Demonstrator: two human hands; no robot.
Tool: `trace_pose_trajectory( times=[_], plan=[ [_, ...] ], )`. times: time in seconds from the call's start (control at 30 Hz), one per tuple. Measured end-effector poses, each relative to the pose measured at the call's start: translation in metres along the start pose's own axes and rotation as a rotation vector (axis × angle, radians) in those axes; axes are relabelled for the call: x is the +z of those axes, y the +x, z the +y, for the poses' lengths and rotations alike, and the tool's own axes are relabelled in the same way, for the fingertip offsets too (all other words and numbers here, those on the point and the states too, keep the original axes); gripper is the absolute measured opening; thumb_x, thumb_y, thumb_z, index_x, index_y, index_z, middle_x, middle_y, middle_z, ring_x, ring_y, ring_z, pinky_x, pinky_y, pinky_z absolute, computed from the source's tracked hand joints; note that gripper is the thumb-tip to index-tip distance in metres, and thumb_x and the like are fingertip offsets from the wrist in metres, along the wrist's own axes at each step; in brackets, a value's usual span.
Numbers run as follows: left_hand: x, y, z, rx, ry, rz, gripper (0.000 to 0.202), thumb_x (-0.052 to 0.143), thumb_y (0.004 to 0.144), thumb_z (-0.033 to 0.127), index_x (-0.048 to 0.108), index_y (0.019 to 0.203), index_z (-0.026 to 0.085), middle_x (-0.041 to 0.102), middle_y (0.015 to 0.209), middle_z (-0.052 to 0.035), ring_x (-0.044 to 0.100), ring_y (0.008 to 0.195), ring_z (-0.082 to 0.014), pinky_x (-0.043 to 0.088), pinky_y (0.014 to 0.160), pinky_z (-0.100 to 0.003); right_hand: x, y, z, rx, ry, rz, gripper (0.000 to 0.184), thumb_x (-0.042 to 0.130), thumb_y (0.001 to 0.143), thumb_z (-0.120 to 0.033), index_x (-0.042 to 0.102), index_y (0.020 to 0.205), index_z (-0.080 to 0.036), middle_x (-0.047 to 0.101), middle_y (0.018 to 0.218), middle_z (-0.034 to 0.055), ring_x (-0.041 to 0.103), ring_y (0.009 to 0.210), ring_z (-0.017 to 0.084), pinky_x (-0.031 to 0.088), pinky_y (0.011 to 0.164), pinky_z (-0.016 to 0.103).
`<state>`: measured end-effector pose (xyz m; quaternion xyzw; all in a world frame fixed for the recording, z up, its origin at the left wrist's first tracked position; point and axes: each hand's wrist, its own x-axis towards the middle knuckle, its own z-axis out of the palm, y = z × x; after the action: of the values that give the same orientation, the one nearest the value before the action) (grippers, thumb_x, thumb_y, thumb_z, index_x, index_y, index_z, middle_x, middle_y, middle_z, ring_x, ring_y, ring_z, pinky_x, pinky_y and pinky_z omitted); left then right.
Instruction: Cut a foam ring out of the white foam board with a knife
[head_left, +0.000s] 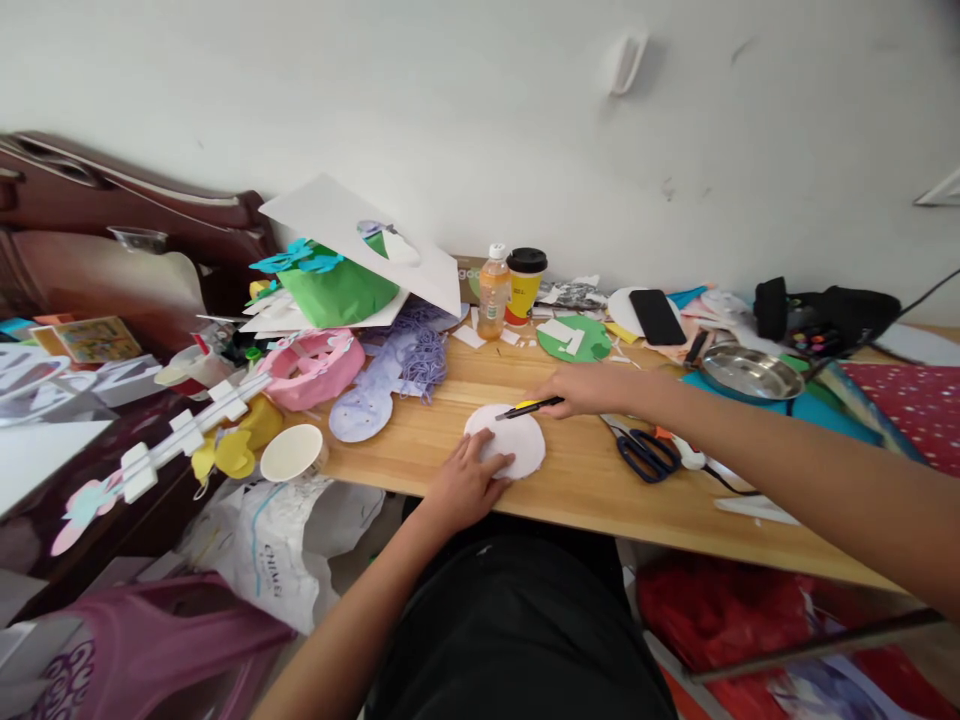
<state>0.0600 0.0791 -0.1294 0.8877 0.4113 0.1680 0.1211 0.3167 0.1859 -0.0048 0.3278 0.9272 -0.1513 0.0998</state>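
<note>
A white paper disc (527, 440) lies on the wooden table (427, 450) in front of me. My left hand (469, 475) rests on its lower left part, fingers spread and flat. In my right hand (574, 388) is a black and yellow utility knife (529, 407), pointing left. Its tip is over the upper part of the disc; whether it touches the paper I cannot tell. To the right lie dark-handled scissors (646, 455). A white paper bowl (293, 453) stands left of my left hand, near the table's front edge.
Behind the disc stand an orange drink bottle (493, 298) and a yellow cup (523, 290). Green paper (576, 339), a phone (657, 317) and a metal pan (752, 372) lie at the right. Left are a purple paper piece (361, 412) and a pink paper ring (313, 372).
</note>
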Motion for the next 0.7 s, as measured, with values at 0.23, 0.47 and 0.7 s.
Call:
trace_pose_trajectory(
  times=[0.23,0.47,0.7],
  plan=[
    [0.000,0.000,0.001,-0.021,0.001,-0.011,0.037,0.057,0.099,0.040,0.067,0.131,0.025,0.046,0.148,-0.0147,0.049,0.136,-0.0326,0.037,0.119,-0.050,0.007,-0.005,0.001,0.046,0.044,-0.016,0.042,0.053,0.097,-0.037,0.066,0.135,-0.028,0.077,0.110,0.0064,0.069,0.090,0.021,0.043,0.071,0.026],
    [0.002,0.001,-0.001,-0.010,0.009,-0.008,0.038,0.057,0.099,0.041,0.067,0.131,0.025,0.050,0.145,-0.0163,0.048,0.137,-0.0329,0.038,0.118,-0.051,0.015,-0.009,0.002,0.053,-0.016,0.044,0.042,0.054,0.096,-0.035,0.066,0.136,-0.028,0.075,0.122,0.0066,0.070,0.098,0.023,0.048,0.077,0.028],
    [0.001,0.002,0.000,-0.021,0.000,-0.013,0.037,0.058,0.098,0.040,0.068,0.131,0.024,0.050,0.146,-0.0169,0.049,0.137,-0.0325,0.038,0.119,-0.050,0.023,-0.012,0.001,0.099,-0.012,0.061,0.044,0.054,0.097,-0.037,0.065,0.138,-0.028,0.073,0.127,0.0062,0.070,0.106,0.025,0.050,0.085,0.031]
  ],
)
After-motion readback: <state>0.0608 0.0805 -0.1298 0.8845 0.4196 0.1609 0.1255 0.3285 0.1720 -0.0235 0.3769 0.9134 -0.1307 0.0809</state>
